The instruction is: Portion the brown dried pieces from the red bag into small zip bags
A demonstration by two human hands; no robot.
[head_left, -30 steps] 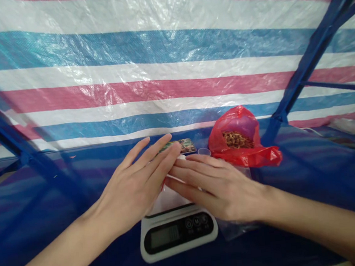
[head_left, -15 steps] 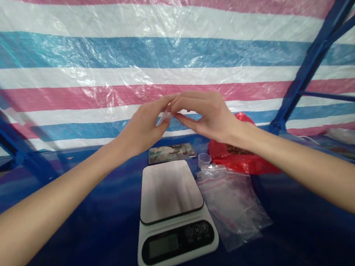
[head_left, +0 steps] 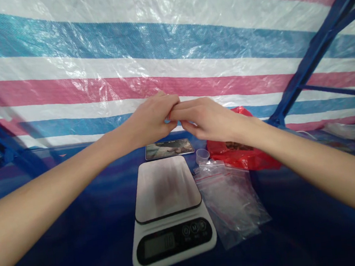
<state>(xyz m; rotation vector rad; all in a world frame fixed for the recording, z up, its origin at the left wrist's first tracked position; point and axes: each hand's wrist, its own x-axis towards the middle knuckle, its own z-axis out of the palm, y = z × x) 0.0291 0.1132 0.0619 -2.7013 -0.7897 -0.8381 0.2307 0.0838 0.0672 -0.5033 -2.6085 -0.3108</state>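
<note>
My left hand (head_left: 155, 116) and my right hand (head_left: 203, 117) meet above the back of the table, fingers closed and overlapping. Between them is a clear plastic bag, mostly hidden by the fingers; only a small glint of it shows near the left palm. Below the hands lies a phone (head_left: 169, 148) with a picture on its screen. In front of it stands a white kitchen scale (head_left: 167, 189), its plate bare and its display seeming to read 0.0. Clear zip bags (head_left: 234, 203) with red seal lines lie in a pile against the scale's right side.
A small clear plastic cup (head_left: 202, 155) stands behind the zip bags. A red plastic bag (head_left: 246, 157) with brown contents lies partly under my right forearm. Blue metal posts (head_left: 312, 59) frame both sides, with a striped tarp (head_left: 168, 41) behind the blue tabletop (head_left: 89, 227).
My hands have drawn closer together, fingers now overlapping, and the clear plastic between them is more hidden. The view has shifted slightly; the things on the table stay in place.
</note>
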